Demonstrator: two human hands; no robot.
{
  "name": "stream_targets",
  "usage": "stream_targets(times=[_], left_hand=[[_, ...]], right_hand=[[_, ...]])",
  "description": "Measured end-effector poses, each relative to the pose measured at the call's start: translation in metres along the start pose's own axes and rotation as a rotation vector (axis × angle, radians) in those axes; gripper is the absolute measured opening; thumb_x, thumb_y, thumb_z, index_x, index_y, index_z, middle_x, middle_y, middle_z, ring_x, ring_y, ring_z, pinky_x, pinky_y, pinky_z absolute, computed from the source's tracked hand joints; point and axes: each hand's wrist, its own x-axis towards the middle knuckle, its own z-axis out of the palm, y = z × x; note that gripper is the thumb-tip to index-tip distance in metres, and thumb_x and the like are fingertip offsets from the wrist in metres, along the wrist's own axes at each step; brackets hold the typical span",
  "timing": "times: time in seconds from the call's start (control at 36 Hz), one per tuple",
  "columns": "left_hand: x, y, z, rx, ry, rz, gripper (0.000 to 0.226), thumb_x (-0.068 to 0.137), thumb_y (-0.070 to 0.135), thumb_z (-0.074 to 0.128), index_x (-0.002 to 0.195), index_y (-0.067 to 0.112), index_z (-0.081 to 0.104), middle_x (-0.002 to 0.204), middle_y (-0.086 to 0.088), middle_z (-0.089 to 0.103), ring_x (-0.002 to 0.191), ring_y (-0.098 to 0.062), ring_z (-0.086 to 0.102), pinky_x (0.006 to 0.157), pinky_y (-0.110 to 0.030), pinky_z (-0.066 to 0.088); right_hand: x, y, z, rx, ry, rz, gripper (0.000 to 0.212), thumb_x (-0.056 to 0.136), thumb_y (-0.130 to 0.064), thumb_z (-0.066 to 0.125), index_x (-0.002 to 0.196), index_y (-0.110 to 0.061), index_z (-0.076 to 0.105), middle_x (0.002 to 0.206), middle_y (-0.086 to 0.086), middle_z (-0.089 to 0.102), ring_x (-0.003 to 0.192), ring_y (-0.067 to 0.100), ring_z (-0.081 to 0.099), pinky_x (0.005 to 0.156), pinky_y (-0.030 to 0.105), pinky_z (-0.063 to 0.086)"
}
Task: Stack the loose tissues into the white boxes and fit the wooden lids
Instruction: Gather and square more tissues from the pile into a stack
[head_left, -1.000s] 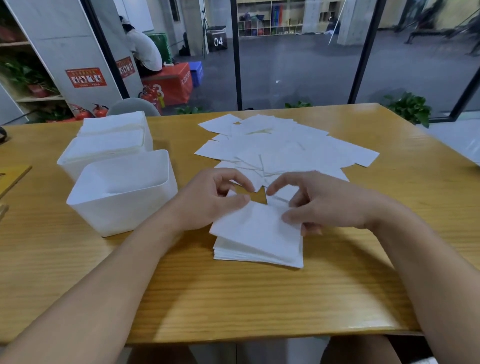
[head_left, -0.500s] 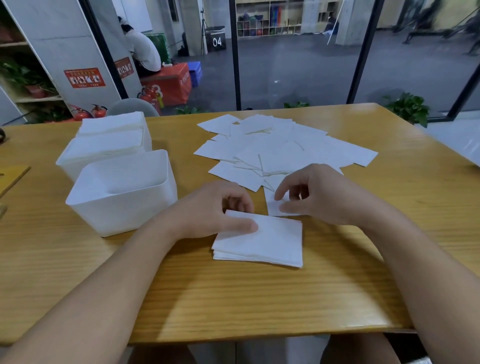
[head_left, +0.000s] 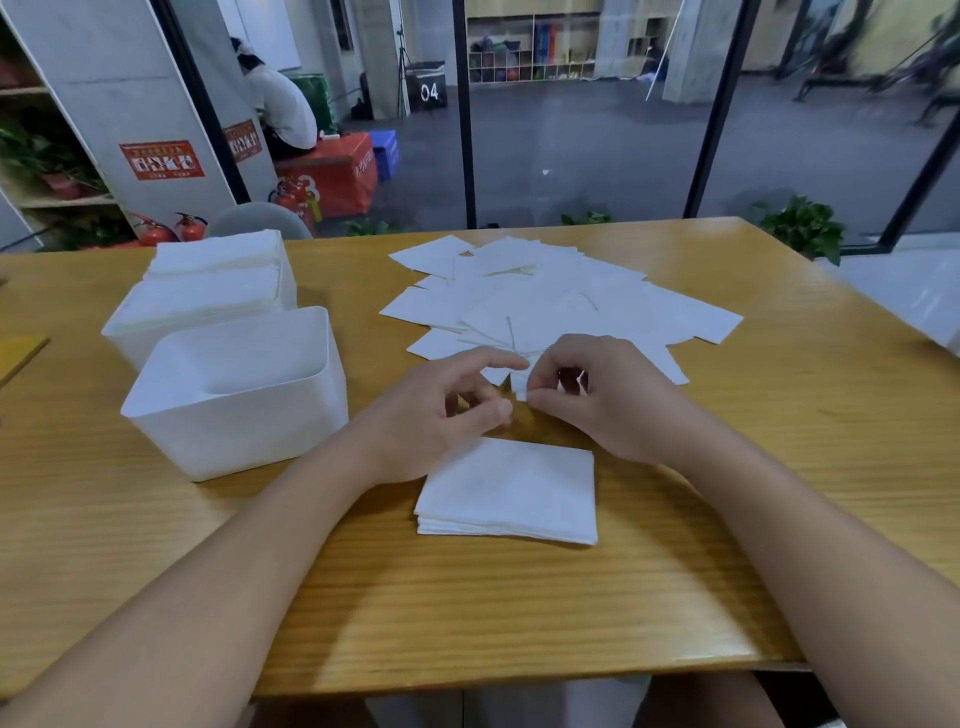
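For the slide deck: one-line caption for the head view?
Both hands pinch a tissue from the loose pile, stack below.

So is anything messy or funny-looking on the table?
Yes: the loose tissues lie scattered and overlapping at odd angles across the far middle of the table, unlike the neat stack nearer you. The nearest white box is empty, while the boxes behind it are filled.
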Motion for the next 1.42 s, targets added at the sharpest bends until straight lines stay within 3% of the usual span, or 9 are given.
stream_targets(times=[0.11,0.25,0.39,0.53,0.64,0.83,1.08,1.22,1.42], left_hand=[[0.001,0.002,0.001,-0.01,0.041,-0.013,0.023,0.112,0.031,0.06,0.125,0.041,0.078,0.115,0.015,0.08,0.106,-0.02,0.072,0.097,-0.058,0.056],[0.002,0.001,-0.003,-0.101,0.249,-0.031,0.021,0.107,0.041,0.065,0.103,0.035,0.085,0.095,0.014,0.081,0.09,-0.002,0.071,0.08,-0.015,0.05],[0.004,0.001,-0.007,-0.274,0.423,-0.063,0.034,0.097,0.056,0.079,0.088,0.023,0.079,0.08,0.005,0.073,0.072,-0.008,0.064,0.067,-0.021,0.05],[0.005,0.002,-0.007,-0.283,0.472,-0.097,0.026,0.09,0.031,0.092,0.087,0.019,0.069,0.093,-0.005,0.074,0.086,-0.015,0.071,0.07,-0.024,0.053],[0.004,0.002,-0.009,-0.473,0.438,-0.062,0.024,0.092,0.021,0.088,0.091,0.012,0.065,0.093,-0.012,0.065,0.092,-0.034,0.063,0.082,-0.041,0.051],[0.002,0.006,-0.017,-0.849,0.296,0.003,0.023,0.094,0.014,0.078,0.116,0.018,0.071,0.103,-0.006,0.066,0.091,-0.022,0.067,0.072,-0.033,0.055],[0.002,0.004,-0.016,-0.878,0.109,0.029,0.056,0.098,0.014,0.081,0.151,0.02,0.062,0.117,-0.01,0.065,0.109,-0.026,0.069,0.091,-0.037,0.061],[0.002,0.004,-0.016,-0.826,0.123,0.005,0.057,0.096,0.016,0.084,0.149,0.021,0.064,0.112,-0.011,0.067,0.101,-0.023,0.07,0.085,-0.033,0.061],[-0.003,0.004,-0.016,-0.396,0.208,-0.146,0.027,0.1,0.038,0.082,0.126,0.034,0.077,0.082,0.0,0.067,0.075,-0.014,0.055,0.066,-0.016,0.045]], right_hand=[[0.0,-0.003,-0.002,0.12,0.023,-0.022,0.01,0.098,-0.032,0.08,0.089,-0.032,0.077,0.087,-0.018,0.073,0.074,0.002,0.06,0.068,0.012,0.045],[0.0,0.002,-0.003,0.079,0.032,0.017,0.007,0.1,-0.032,0.077,0.097,-0.037,0.078,0.093,-0.026,0.071,0.078,-0.003,0.063,0.069,0.009,0.046],[0.0,0.012,0.0,-0.076,-0.018,0.065,0.004,0.1,-0.041,0.075,0.103,-0.038,0.074,0.102,-0.018,0.068,0.09,0.003,0.065,0.076,0.019,0.052],[-0.001,0.013,0.003,-0.058,-0.024,0.07,0.002,0.099,-0.04,0.076,0.1,-0.04,0.075,0.101,-0.021,0.066,0.088,0.001,0.065,0.076,0.017,0.053],[0.0,0.015,0.001,-0.14,-0.015,0.083,0.009,0.1,-0.03,0.072,0.105,-0.037,0.074,0.105,-0.022,0.065,0.093,-0.002,0.064,0.075,0.021,0.055],[0.001,0.013,-0.002,-0.171,-0.017,0.117,0.011,0.101,-0.028,0.071,0.11,-0.035,0.075,0.11,-0.02,0.065,0.094,0.001,0.064,0.081,0.027,0.056],[-0.003,-0.015,-0.017,0.411,-0.014,0.071,0.033,0.113,-0.041,0.057,0.145,-0.043,0.063,0.143,-0.025,0.065,0.133,-0.003,0.058,0.106,0.03,0.047],[-0.003,-0.016,-0.015,0.515,-0.015,0.083,0.023,0.106,-0.035,0.073,0.128,-0.035,0.076,0.114,0.0,0.078,0.1,0.021,0.077,0.08,0.036,0.061],[-0.005,-0.008,-0.022,0.46,-0.202,0.166,0.013,0.098,-0.02,0.08,0.109,-0.025,0.079,0.073,0.006,0.06,0.063,0.021,0.058,0.058,0.03,0.049]])
